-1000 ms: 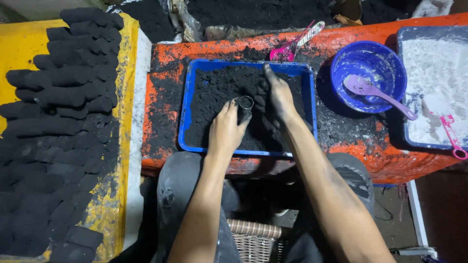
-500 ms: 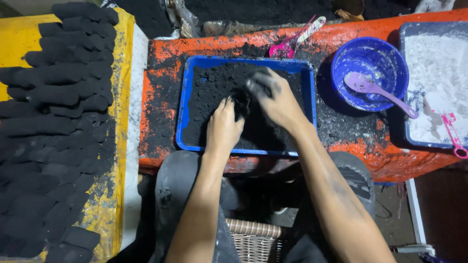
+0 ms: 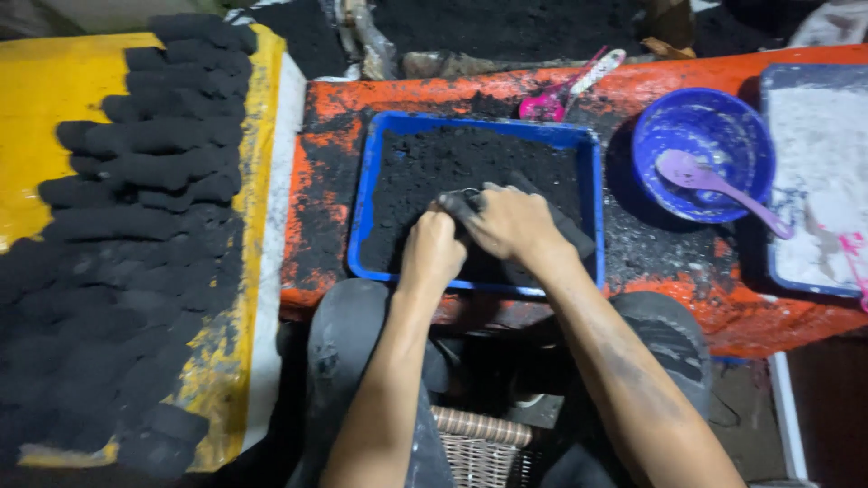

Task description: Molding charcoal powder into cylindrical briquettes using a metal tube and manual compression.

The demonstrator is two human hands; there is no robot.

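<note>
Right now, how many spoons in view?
2. A purple spoon lies in the blue bowl; a pink spoon lies on the orange bench behind the blue tray. Others may be hidden.

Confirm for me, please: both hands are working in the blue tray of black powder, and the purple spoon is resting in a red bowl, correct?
Not quite. In the head view the purple spoon rests in a blue bowl, not a red one. The rest holds: left hand and right hand are both in the blue tray of black powder.
</note>
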